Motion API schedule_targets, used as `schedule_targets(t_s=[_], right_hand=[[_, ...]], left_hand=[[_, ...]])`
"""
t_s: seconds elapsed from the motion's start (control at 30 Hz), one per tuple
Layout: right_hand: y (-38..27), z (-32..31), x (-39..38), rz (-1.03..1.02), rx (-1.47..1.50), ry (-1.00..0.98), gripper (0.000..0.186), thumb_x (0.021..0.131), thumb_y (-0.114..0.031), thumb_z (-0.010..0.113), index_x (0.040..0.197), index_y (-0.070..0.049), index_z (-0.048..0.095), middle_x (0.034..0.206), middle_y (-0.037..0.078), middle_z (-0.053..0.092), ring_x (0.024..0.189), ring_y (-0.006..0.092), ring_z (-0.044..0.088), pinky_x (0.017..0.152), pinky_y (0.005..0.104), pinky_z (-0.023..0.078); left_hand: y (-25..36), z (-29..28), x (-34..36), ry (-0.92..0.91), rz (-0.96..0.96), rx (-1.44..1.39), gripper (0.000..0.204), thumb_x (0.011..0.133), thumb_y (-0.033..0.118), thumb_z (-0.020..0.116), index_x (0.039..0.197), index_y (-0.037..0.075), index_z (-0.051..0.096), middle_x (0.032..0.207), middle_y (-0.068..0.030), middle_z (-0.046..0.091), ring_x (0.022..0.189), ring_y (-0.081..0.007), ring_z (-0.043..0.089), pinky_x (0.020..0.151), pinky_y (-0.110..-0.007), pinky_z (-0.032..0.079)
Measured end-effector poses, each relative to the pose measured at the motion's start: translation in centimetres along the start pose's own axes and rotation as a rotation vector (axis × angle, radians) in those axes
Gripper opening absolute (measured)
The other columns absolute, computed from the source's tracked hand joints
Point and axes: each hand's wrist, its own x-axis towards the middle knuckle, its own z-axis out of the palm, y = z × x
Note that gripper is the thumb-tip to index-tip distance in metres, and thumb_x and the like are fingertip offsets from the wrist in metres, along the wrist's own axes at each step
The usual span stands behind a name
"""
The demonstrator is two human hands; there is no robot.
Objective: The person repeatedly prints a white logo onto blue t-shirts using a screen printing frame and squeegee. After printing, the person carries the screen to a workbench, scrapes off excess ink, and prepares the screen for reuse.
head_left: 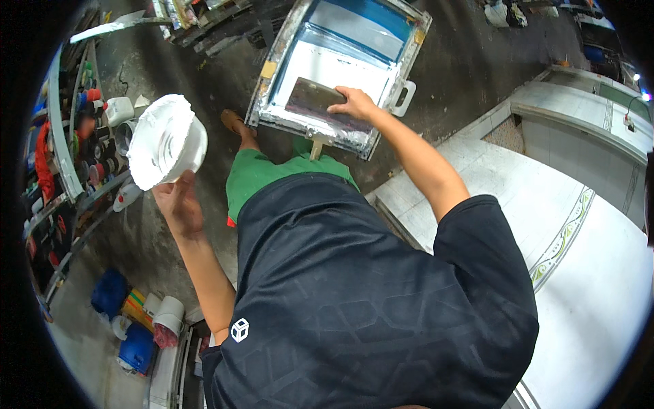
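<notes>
My left hand point(180, 208) grips a round white plastic tub point(197, 146) from below and holds it up on the left, tilted. Thick white paste coats the tub's rim and inside. Over a screen-printing frame point(340, 138), my right hand point(355, 104) is closed on the right end of a dark flat scraper point(315, 101). The scraper lies across the near part of the frame, above a mesh with white and blue areas. White smears cover the frame's near edge. The scraper's lower edge is hard to make out.
A white plastic handle point(404, 99) sticks out at the frame's right side. Shelves point(61, 136) crowded with bottles and jars line the left. Blue containers point(136, 347) and a white bucket point(169, 312) stand at lower left. A white tiled ledge point(490, 184) is on the right.
</notes>
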Motion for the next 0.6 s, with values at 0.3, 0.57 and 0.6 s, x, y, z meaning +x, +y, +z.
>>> schedule_targets(t_s=[0.3, 0.57, 0.6], right_hand=[[1.5, -0.6, 1.0, 0.063, 0.21, -0.049, 0.082, 0.067, -0.071, 0.08, 0.118, -0.007, 0.071, 0.1, 0.014, 0.074, 0.093, 0.0268, 0.069, 0.084, 0.0392, 0.053], [-12.1, -15.3, -6.4, -0.131, 0.992, 0.346, 0.042, 0.088, -0.02, 0.081, 0.121, 0.0, 0.065, 0.113, 0.004, 0.07, 0.101, 0.012, 0.062, 0.092, 0.0283, 0.049], [-14.4, -16.9, -7.9, -0.189, 1.033, 0.464, 0.041, 0.089, -0.017, 0.08, 0.123, -0.001, 0.064, 0.115, 0.004, 0.069, 0.103, 0.0118, 0.061, 0.093, 0.0282, 0.048]], left_hand=[[1.4, 1.5, 0.0, -0.068, -0.029, -0.006, 0.08, 0.073, -0.011, 0.077, 0.145, 0.0, 0.042, 0.137, -0.012, 0.058, 0.124, -0.0232, 0.058, 0.1, -0.036, 0.051], [-0.8, 6.2, 1.6, -0.264, -0.246, 0.069, 0.102, 0.062, -0.012, 0.082, 0.148, 0.007, 0.033, 0.139, -0.0108, 0.052, 0.128, -0.0262, 0.054, 0.108, -0.04, 0.047], [-2.0, 7.0, 2.2, -0.343, -0.195, 0.073, 0.104, 0.061, -0.01, 0.084, 0.149, 0.008, 0.031, 0.139, -0.0098, 0.051, 0.13, -0.0259, 0.052, 0.109, -0.039, 0.046]])
